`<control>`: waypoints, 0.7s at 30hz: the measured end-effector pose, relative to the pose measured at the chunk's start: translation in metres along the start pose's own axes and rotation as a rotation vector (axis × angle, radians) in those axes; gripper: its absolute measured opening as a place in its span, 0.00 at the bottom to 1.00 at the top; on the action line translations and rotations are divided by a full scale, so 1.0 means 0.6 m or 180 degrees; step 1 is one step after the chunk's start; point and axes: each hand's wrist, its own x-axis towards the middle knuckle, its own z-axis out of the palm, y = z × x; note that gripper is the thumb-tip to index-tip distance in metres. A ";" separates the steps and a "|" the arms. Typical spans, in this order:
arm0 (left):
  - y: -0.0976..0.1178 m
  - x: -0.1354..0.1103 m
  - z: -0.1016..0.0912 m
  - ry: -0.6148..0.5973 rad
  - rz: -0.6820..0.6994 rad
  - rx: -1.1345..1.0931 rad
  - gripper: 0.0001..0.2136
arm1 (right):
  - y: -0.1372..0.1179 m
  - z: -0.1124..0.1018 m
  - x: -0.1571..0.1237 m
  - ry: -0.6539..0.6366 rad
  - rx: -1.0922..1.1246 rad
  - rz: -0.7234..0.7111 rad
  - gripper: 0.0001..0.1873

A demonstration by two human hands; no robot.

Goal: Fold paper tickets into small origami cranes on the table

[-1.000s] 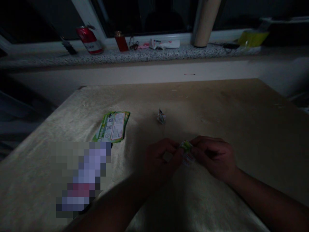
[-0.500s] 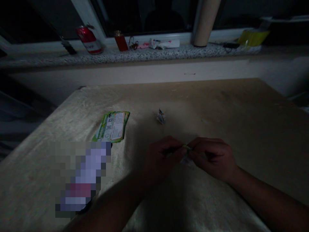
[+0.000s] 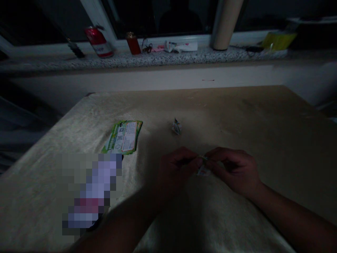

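The left hand (image 3: 179, 168) and the right hand (image 3: 235, 169) pinched a small wrapper (image 3: 203, 171) between them, just above the near desk (image 3: 263, 126). Farther off lay a crumpled scrap (image 3: 176, 126), and left of it a green packet (image 3: 123, 137). A red can (image 3: 99, 37) sat far back.

Green packet (image 3: 123, 137) (white label), red can (image 3: 99, 37), speckled sill (image 3: 163, 59)

Dim room; beige table (image 3: 237, 112) below speckled stone windowsill (image 3: 158, 60), dark window (image 3: 163, 15)
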 end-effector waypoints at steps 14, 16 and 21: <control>-0.001 -0.001 -0.003 -0.0098 0.0155 0.0062 0.04 | 0.000 0.001 0.003 -0.0050 0.0084 -0.0097 0.04; 0.000 -0.002 -0.005 -0.0099 0.0206 0.0144 0.04 | -0.001 0.002 0.001 -0.0062 0.0018 -0.0147 0.04; 0.003 -0.003 -0.008 -0.0005 0.0520 0.0207 0.03 | 0.001 0.005 -0.007 0.0309 0.0160 0.0453 0.19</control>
